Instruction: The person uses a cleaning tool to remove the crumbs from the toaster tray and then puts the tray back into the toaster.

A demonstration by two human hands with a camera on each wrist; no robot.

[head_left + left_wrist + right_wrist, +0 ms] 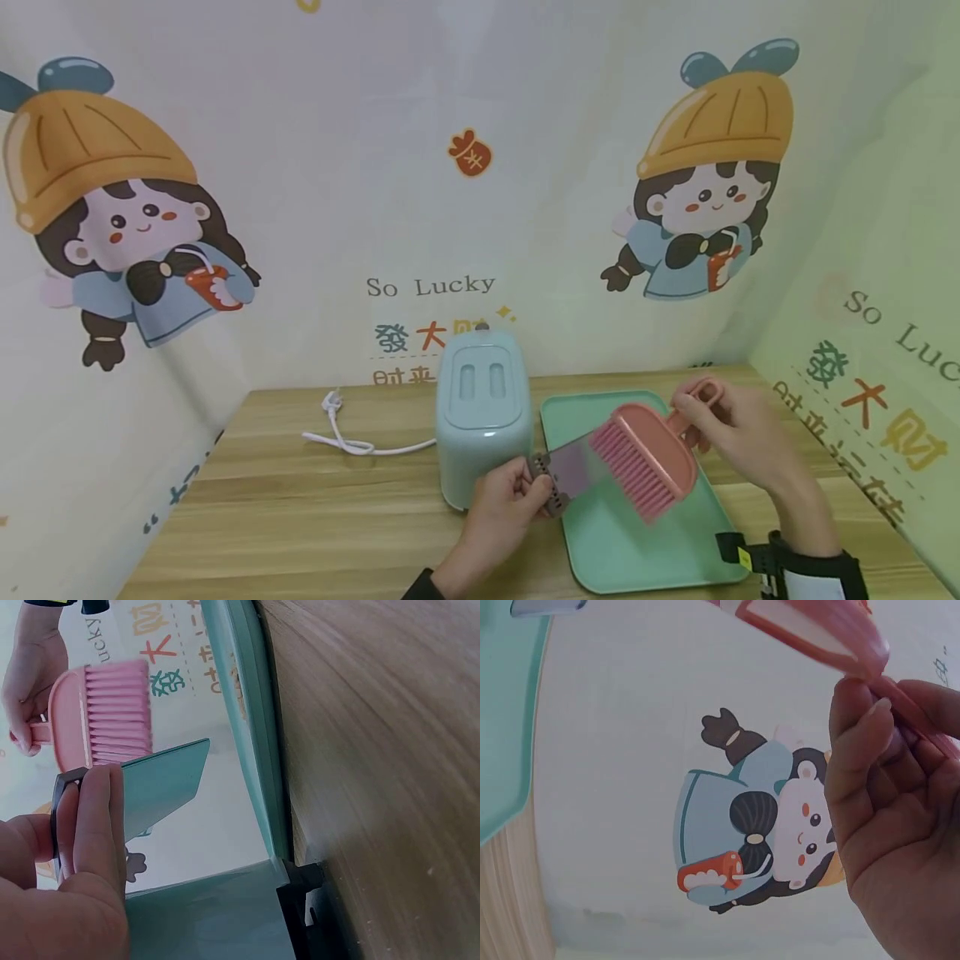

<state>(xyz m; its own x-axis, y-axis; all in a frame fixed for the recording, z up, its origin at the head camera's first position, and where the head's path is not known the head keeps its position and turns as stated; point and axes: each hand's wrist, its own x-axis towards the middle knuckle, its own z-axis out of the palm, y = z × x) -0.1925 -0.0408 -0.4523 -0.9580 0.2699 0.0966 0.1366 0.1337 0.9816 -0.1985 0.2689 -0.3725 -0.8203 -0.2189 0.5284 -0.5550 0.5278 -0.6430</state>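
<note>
My left hand [504, 504] pinches a crumb tray [576, 468], a thin shiny plate, by its dark slotted end. In the left wrist view the tray [163, 787] extends away from the fingers. A pink brush [651, 454] with a looped handle hangs in my right hand [723, 425], gripped by the handle. Its bristles overlap the tray's far end in the head view; whether they touch is unclear. Beside my left hand stands a pale blue toaster [483, 400] with a lid on top. In the right wrist view only part of the brush [817, 634] shows.
Beneath the brush and crumb tray, a green serving tray [637, 550] lies on the wooden table [337, 517]. The toaster's white cord and plug [352, 446] lie to its left. A printed cloth backdrop [375, 167] stands behind the table and along its sides.
</note>
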